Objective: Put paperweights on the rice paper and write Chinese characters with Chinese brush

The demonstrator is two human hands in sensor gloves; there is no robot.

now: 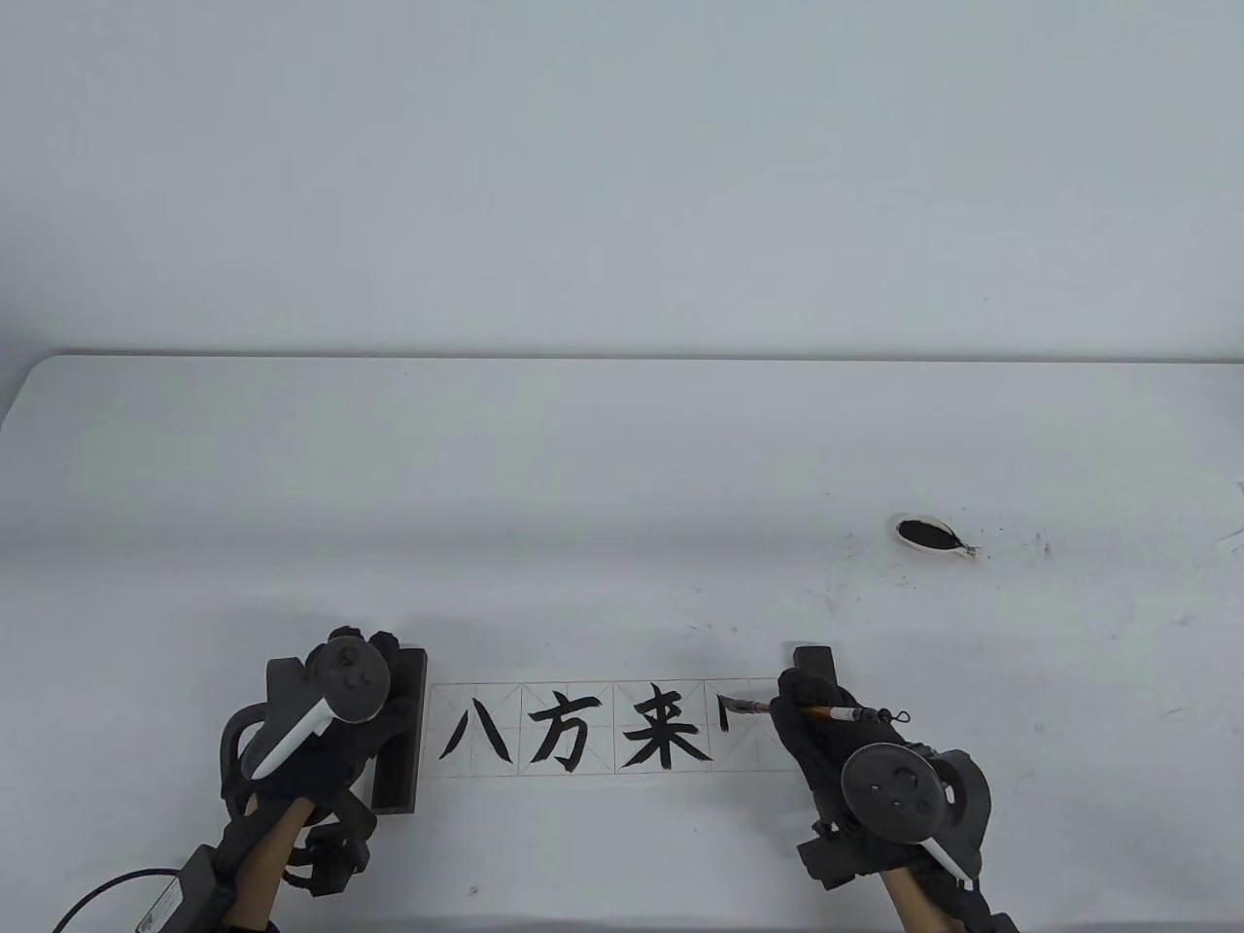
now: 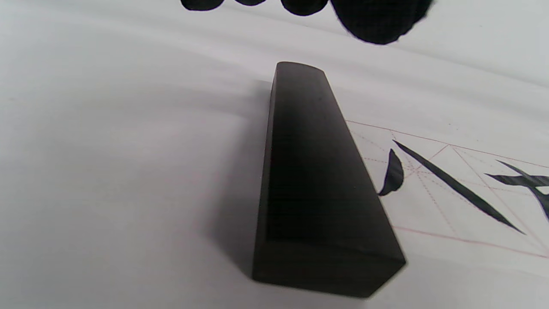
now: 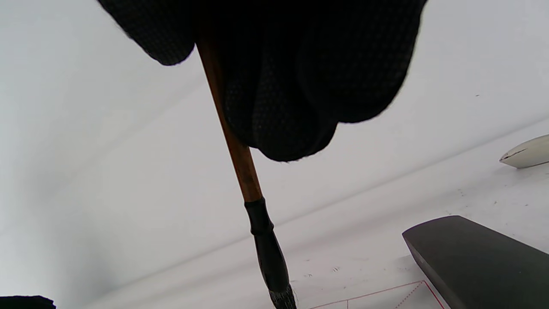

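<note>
Right hand [image 1: 826,724] pinched the brush [image 1: 826,712], fingers curled round the shaft. Brush long axis ran roughly left-right in the table view: tail end with loop toward the right, tip [image 1: 746,704] pointing left into the fourth grid cell of the rice paper [image 1: 603,731]. Only the first strokes of the fourth character [image 1: 729,708] were down; three characters sat finished to its left. So the remaining work lay directly under and just below-left of the tip, and the right hand was the nearer one by far.

Left paperweight [image 1: 400,731] lay across the paper's left end, right paperweight [image 1: 814,666] across the right end, partly behind the right hand.

Left hand [image 1: 326,724] rested just beside the left paperweight; grip state couldn't be told.

Ink dish [image 1: 931,536] sat well apart on the counter [image 1: 622,466], up-right of the right hand.
</note>
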